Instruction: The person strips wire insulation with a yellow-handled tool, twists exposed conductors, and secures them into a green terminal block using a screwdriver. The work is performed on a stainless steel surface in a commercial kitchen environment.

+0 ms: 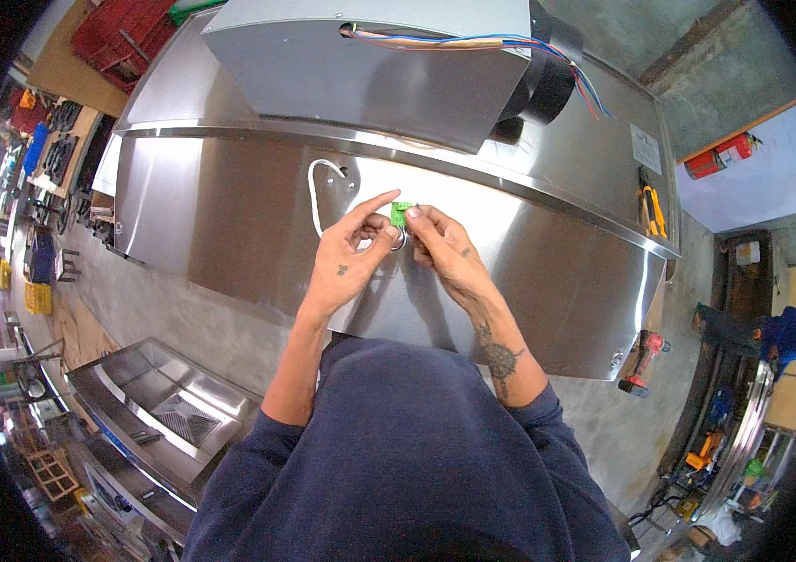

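Note:
A small green block (400, 214), which looks like a terminal connector, is held up between my two hands over the steel panel. My left hand (349, 251) has its index finger at the block's top and its thumb by the lower edge. From the other side my right hand (446, 251) pinches it with thumb and fingers. Just below the block a small dark, shiny loop (400, 240) shows; its kind is unclear. A white cable (314, 199) comes out of a hole in the panel and bends down behind my left hand, where its end is hidden.
Beyond the panel (220, 206) stands a steel box (370, 75) with loose coloured wires (473, 41) and a black round duct. Orange-handled pliers (653, 208) lie at the right end. A red cordless drill (643, 363) is lower right; a steel hood (178, 393) is lower left.

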